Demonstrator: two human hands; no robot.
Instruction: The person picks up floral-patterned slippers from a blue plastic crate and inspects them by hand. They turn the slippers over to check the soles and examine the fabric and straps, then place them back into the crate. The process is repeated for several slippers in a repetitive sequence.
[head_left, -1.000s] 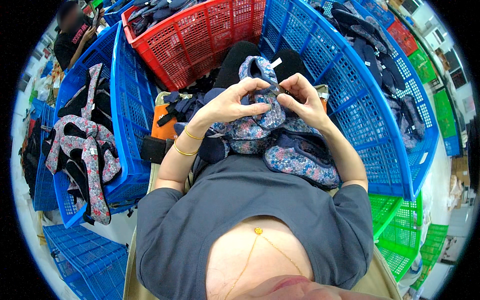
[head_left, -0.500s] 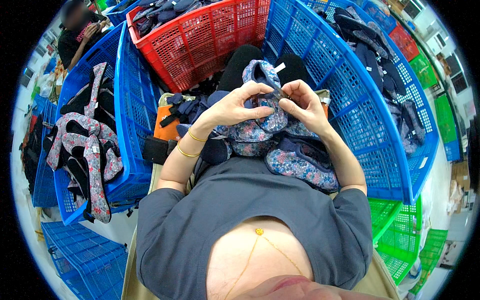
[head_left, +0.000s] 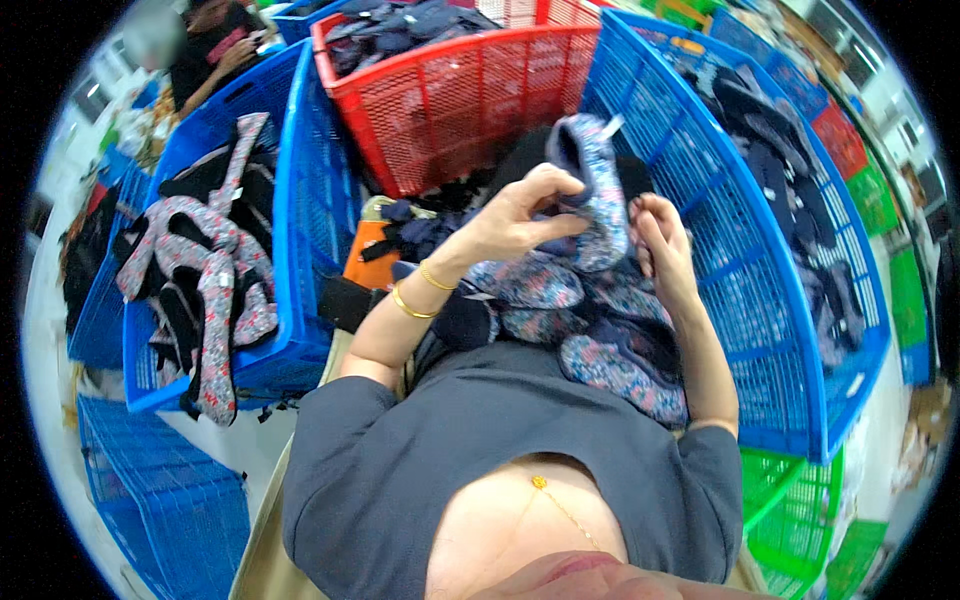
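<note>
A floral blue-and-pink fabric slipper [head_left: 606,210] with a dark lining and a small white tag is raised above my lap. My left hand [head_left: 520,212] pinches its side between thumb and fingers. Just right of the slipper, apart from it, my right hand [head_left: 660,240] has its fingers curled together; whether something small is in them is hidden. Below, more floral slippers lie piled on my lap, including one slipper [head_left: 615,375] with its dark opening showing and another slipper [head_left: 540,285] under my left wrist.
A red crate [head_left: 470,100] filled with dark pieces stands ahead. Blue crates flank me: the left crate [head_left: 300,200] holds grey floral pieces [head_left: 215,265], the right crate [head_left: 700,200] dark slippers. Dark straps [head_left: 425,232] lie beside an orange surface [head_left: 365,258]. Another person [head_left: 215,55] is at far left.
My hands have parted: the right has come away from the slipper to the right. My left hand has turned the slipper so its side shows. The whole view has shifted slightly.
</note>
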